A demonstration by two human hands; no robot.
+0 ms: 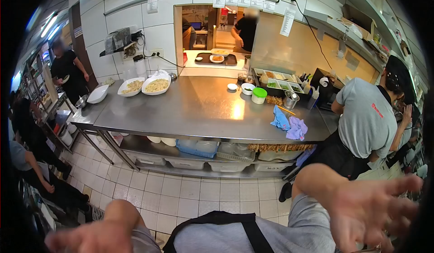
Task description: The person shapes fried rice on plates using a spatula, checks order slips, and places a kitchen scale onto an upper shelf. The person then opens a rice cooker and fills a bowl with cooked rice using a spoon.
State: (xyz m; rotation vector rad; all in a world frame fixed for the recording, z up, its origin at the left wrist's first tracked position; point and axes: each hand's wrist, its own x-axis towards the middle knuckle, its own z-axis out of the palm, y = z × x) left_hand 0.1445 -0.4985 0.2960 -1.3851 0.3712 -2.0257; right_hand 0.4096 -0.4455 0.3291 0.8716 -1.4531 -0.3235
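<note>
Right hand: fingers spread, nothing held. Left hand: blurred at the lower edge — finger state cannot be told. Purple cloth lies on the steel counter, apart from both. No handling appears under way — contact would call for reaching forward.

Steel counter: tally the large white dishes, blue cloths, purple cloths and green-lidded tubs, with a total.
Large white dishes: 3
Blue cloths: 1
Purple cloths: 1
Green-lidded tubs: 1
Total: 6
</note>
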